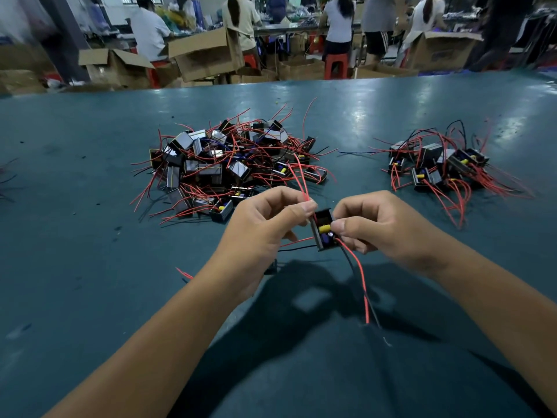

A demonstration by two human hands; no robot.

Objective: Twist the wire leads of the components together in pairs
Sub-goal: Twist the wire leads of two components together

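The likeliest slip from here is that the two red leads [301,179] rising from your left thumb slide apart before the twist bites, because you pinch them close to the box and their long free ends wave loose above, towards the big heap [229,164] at centre frame. A hard pull could also drag the small black component [323,229] out of your right fingers, since only your fingertips seem to hold it. The hanging red-and-black pair [361,285] below it, trailing towards the lower right, might snag on your wrist or the green table [90,176] as you turn the part. Your left hand [265,224] is curled nearly closed, thumb pressed against forefinger on those upper red leads. Your right hand [379,227] is likewise curled, thumb and fingers gripping the component's right side at the middle of the frame, just above the table. The smaller pile [443,167] at the right edge looks like finished work, though I cannot tell.
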